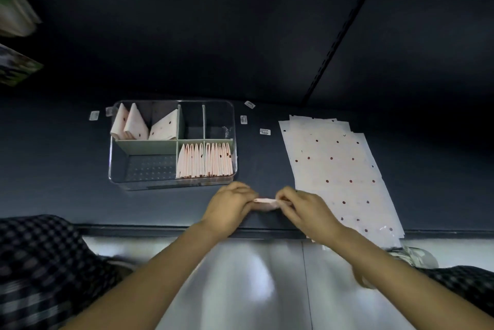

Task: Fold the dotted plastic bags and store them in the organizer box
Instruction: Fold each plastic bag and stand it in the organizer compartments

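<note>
While a dark worktop (267, 158) fills the middle of the frame, two bare hands meet at its lower centre over one folded bag (264, 202), a narrow pale strip. Its long axis runs left to right across the frame, one end toward each hand. The left hand (230, 205) has fingers curled round the strip's left end; the right hand (304, 208) pinches the right end. To fold well, the edges likely need to stay aligned and each crease be pressed firmly flat. At centre left, the clear organizer box (111, 161) holds folded bags upright in its compartments. At right, a stack of flat dotted bags (336, 166) lies with its long axis running top to bottom, slightly slanted.
</note>
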A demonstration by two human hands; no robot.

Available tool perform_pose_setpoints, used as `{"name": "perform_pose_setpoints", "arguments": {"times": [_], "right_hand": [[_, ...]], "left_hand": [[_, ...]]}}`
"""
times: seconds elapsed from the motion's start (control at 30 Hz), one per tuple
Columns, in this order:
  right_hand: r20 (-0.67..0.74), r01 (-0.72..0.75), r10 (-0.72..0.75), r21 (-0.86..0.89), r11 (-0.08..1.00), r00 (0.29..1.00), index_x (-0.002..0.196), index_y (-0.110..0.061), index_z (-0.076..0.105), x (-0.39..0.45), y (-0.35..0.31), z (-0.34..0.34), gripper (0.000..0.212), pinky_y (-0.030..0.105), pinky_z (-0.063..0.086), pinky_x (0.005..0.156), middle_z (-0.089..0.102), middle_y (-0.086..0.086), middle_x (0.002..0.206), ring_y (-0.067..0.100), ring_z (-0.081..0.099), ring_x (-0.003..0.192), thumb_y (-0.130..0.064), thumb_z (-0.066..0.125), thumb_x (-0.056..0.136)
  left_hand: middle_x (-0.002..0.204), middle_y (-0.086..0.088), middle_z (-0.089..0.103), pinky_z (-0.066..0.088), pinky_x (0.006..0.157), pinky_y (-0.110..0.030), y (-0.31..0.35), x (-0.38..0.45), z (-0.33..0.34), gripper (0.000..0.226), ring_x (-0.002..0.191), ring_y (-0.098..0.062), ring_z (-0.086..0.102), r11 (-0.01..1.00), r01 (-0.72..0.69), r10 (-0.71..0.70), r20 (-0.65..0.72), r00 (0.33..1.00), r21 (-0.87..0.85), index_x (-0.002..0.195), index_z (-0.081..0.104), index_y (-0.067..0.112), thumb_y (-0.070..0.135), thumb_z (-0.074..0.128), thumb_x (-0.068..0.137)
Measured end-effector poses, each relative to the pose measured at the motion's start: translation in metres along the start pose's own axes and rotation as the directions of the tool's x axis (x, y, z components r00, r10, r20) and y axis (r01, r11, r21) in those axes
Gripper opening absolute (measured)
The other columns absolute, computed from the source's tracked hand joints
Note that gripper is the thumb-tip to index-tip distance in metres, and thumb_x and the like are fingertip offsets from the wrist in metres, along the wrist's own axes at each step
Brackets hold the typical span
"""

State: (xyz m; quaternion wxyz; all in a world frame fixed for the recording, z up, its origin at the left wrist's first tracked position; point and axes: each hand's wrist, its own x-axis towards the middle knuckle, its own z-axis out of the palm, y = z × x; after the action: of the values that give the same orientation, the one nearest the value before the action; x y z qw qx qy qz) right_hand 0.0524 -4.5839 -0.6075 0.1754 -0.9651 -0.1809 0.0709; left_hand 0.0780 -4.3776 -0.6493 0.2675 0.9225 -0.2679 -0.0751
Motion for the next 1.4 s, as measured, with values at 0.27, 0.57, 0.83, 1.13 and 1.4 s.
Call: {"name": "perform_pose_setpoints", "arguments": {"times": [0.27, 0.57, 0.83, 1.13, 1.4], "right_hand": [[0.014, -0.106, 0.105, 0.095, 0.990, 0.994, 0.074, -0.017, 0.044, 0.060, -0.051, -0.047, 0.025, 0.036, 0.041, 0.061, 0.048, -0.006, 0.059, 0.025, 0.052, 0.064, -0.029, 0.053, 0.094], [0.023, -0.296, 0.352, 0.591, 0.750, 0.936, 0.094, -0.009, 0.068, 0.103, -0.083, -0.032, 0.015, 0.027, 0.059, 0.065, 0.070, 0.001, 0.085, 0.012, 0.067, 0.075, -0.018, 0.056, 0.092], [0.083, -0.342, 0.373, 0.615, 0.711, 0.924, 0.097, -0.013, 0.069, 0.101, -0.087, -0.003, 0.013, 0.025, 0.058, 0.063, 0.071, 0.001, 0.086, 0.012, 0.068, 0.078, -0.016, 0.057, 0.092], [0.105, -0.336, 0.354, 0.640, 0.691, 0.929, 0.089, -0.017, 0.069, 0.099, -0.094, 0.004, 0.011, 0.024, 0.058, 0.062, 0.072, -0.004, 0.082, 0.011, 0.068, 0.076, -0.016, 0.058, 0.091], [0.115, -0.344, 0.359, 0.648, 0.680, 0.926, 0.087, -0.022, 0.069, 0.095, -0.098, 0.006, 0.012, 0.023, 0.057, 0.062, 0.071, -0.007, 0.078, 0.005, 0.067, 0.072, -0.017, 0.059, 0.091]], "left_hand": [[0.098, 0.003, 0.065, 0.041, 0.080, -0.032, -0.023, 0.029, -0.113, 0.024, 0.099, -0.014, 0.052, 0.998, -0.061, 0.063, -0.039, 0.997, 0.031, 0.101, 0.061, 0.024, 0.042, 0.046, 0.095], [0.120, -0.005, 0.052, 0.046, 0.081, -0.034, -0.138, 0.016, -0.140, 0.027, 0.104, -0.022, 0.053, 0.907, 0.403, -0.421, -0.304, 0.855, -0.123, 0.116, 0.054, 0.017, 0.025, 0.060, 0.091], [0.121, -0.001, 0.045, 0.045, 0.085, -0.034, -0.158, 0.019, -0.141, 0.037, 0.115, -0.020, 0.042, 0.961, 0.266, -0.251, -0.181, 0.951, 0.068, 0.118, 0.052, 0.019, 0.024, 0.067, 0.085], [0.121, 0.003, 0.045, 0.048, 0.080, -0.034, -0.161, 0.024, -0.144, 0.032, 0.113, -0.016, 0.041, 0.960, 0.170, -0.148, -0.112, 0.983, 0.223, 0.116, 0.053, 0.023, 0.039, 0.059, 0.089], [0.122, 0.000, 0.048, 0.045, 0.070, -0.031, -0.166, 0.024, -0.149, 0.027, 0.112, -0.018, 0.044, 0.924, 0.092, -0.058, -0.102, 0.993, 0.372, 0.117, 0.054, 0.020, 0.026, 0.057, 0.091]]}}
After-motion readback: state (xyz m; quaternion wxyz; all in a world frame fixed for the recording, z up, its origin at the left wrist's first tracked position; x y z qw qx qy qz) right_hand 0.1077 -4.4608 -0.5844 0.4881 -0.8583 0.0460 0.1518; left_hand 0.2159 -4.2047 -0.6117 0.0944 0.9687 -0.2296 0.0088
